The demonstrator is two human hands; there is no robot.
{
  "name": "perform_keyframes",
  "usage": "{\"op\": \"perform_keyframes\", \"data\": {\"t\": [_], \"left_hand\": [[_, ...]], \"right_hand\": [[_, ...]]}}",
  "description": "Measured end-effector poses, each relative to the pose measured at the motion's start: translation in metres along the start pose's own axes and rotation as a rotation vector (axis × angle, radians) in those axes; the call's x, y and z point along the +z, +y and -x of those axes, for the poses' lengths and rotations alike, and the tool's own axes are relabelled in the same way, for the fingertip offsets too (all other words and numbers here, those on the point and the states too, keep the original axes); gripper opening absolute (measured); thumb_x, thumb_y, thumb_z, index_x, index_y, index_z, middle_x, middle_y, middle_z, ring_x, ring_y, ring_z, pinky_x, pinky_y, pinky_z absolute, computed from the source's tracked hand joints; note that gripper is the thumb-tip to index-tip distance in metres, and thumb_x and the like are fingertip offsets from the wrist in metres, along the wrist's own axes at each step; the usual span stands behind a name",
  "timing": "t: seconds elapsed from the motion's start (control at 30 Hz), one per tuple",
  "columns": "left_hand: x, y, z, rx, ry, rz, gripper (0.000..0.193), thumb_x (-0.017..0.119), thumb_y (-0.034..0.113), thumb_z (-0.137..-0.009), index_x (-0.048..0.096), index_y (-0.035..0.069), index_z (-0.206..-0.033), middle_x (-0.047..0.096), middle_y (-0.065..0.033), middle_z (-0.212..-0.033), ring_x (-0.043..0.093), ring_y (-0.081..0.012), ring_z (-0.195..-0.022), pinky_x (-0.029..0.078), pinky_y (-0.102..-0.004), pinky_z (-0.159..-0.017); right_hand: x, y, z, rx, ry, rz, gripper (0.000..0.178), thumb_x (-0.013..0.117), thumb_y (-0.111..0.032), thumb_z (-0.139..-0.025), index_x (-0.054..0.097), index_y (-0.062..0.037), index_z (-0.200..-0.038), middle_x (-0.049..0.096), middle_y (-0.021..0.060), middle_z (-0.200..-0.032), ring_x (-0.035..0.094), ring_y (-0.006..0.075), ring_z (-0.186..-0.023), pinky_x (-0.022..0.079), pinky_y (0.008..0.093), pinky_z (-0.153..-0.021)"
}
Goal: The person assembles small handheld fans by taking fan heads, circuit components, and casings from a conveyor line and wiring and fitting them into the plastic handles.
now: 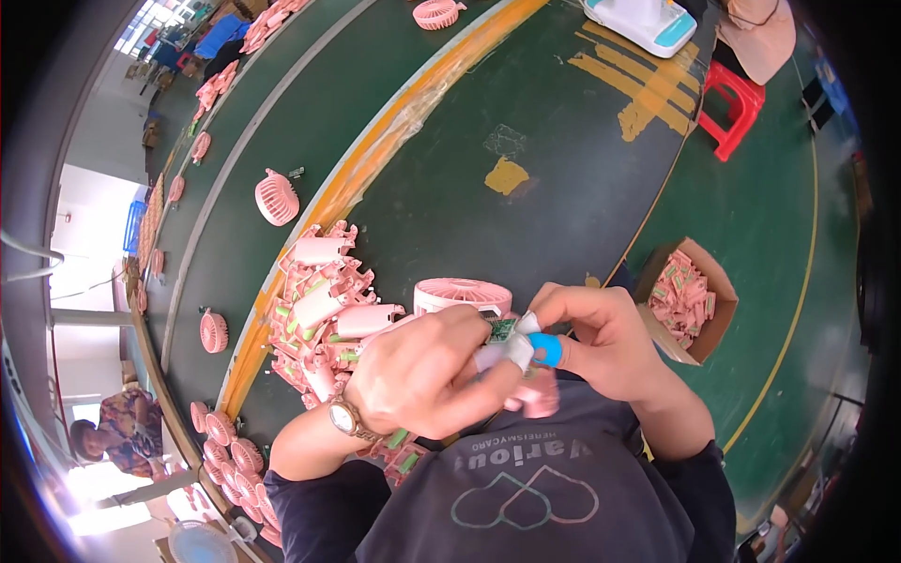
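Just beside the round pink plastic fan head (463,292), the left hand (424,369) and the right hand (605,345) pinch a small green circuit board (500,330).

A red stool (744,105) stands on the green floor (765,202), with probably a bright window (145,28) at upper left

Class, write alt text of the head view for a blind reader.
A person's left hand and right hand meet at a small green circuit board. A round pink fan head sits beyond them on a dark workbench, beside a heap of pink casings; an open cardboard box of pink parts stands to the right.
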State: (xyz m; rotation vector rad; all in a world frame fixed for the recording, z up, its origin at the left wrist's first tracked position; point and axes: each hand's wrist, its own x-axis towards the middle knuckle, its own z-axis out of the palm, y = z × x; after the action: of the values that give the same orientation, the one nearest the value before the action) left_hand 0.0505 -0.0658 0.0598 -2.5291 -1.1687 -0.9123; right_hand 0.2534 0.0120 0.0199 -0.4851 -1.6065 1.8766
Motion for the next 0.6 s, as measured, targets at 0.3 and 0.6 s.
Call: {"op": "perform_keyframes", "data": {"t": [0.3, 0.6], "left_hand": [[-0.010, 0.013, -0.016, -0.994, -0.014, 0.917, 0.022, 0.063, -0.002, -0.091, 0.061, -0.006, -0.113, 0.063, -0.0102, -0.096, 0.066, -0.0112, -0.077, 0.053, -0.0228, -0.064], [-0.013, 0.007, -0.017, -1.073, -0.048, 1.033, 0.017, 0.063, 0.001, -0.092, 0.061, -0.007, -0.107, 0.063, -0.0065, -0.090, 0.065, -0.0058, -0.075, 0.051, -0.0186, -0.061]], "right_hand": [[0.008, -0.011, -0.007, -0.649, 0.331, 0.929, 0.031, 0.075, -0.010, -0.058, 0.061, -0.0062, -0.085, 0.062, 0.0030, -0.079, 0.055, 0.0220, -0.075, 0.035, 0.0382, -0.071], [0.019, -0.003, -0.013, -0.844, 0.461, 1.270, 0.020, 0.069, -0.017, -0.065, 0.057, -0.0074, -0.079, 0.060, 0.0025, -0.076, 0.052, 0.0176, -0.070, 0.037, 0.0364, -0.071]]}}
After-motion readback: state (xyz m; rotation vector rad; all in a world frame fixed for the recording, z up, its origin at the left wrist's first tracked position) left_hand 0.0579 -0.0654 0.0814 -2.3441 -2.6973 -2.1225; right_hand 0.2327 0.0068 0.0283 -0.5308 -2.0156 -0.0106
